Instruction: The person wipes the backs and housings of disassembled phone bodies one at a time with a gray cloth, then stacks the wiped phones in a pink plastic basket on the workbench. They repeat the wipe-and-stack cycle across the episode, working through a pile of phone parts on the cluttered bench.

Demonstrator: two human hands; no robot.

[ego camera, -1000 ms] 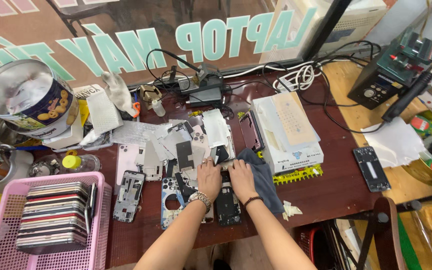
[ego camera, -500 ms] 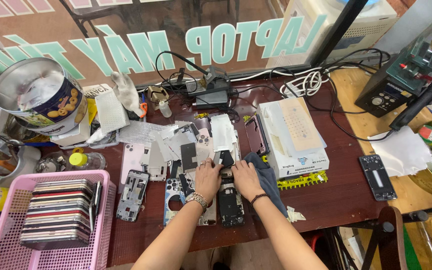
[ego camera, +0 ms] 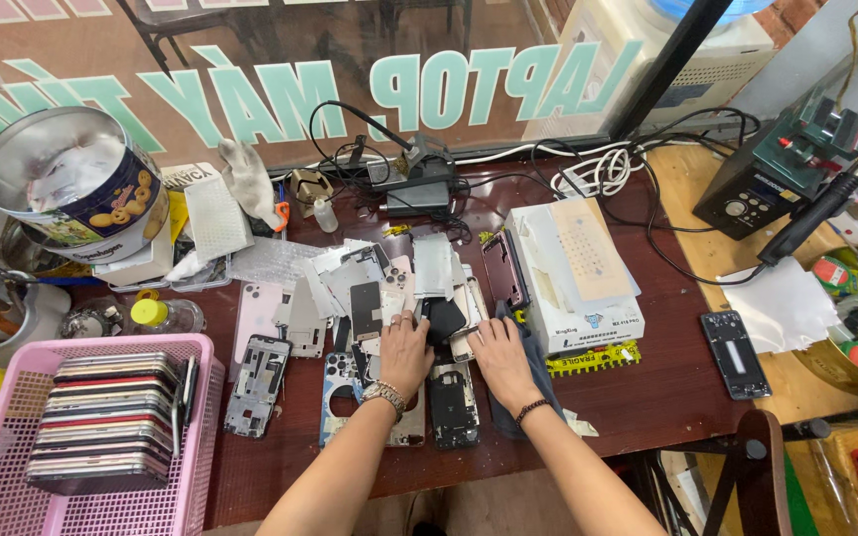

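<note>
Phone parts [ego camera: 389, 288] lay heaped mid-desk, at twelve o'clock from both hands. Left hand [ego camera: 404, 352] rested flat, fingers loosely spread, on them; right hand [ego camera: 499, 359] pressed flat on a dark cloth [ego camera: 528, 347].

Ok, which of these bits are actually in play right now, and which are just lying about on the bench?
In hand:
- left hand and right hand on the pile of phone parts
- opened phone body between them
- dark cloth under the right hand

Lying about:
- pink basket of stacked phones
- biscuit tin
- white box
- lone phone
</note>
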